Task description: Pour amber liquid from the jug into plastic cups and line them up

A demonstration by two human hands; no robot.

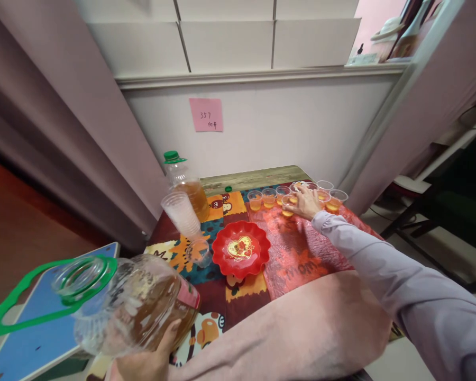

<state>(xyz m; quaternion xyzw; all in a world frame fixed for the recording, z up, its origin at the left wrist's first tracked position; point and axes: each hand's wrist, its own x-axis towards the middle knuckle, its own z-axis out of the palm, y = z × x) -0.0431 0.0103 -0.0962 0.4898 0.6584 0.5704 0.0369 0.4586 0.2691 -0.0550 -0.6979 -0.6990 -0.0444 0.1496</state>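
Observation:
In the lower left, a large clear plastic jug (154, 296) of brown liquid leans over, its uncapped mouth and green handle pointing up-left. My left hand (150, 349) grips its lower body, with the thumb showing on the near side. At the far right of the table, my right hand (307, 202) closes its fingertips on a small clear plastic cup (287, 207) holding some amber drink. Beside that hand stand several similar cups, among them an outer left cup (255, 201) and an outer right cup (335, 203); some are partly hidden behind the fingers.
A red scalloped dish (241, 270) sits mid-table. Behind the held jug are a leaning stack of clear cups (181, 211), a lone clear cup (200, 251) and a capped second jug (192, 196). A green cap (228, 189) lies near the white wall (262, 132).

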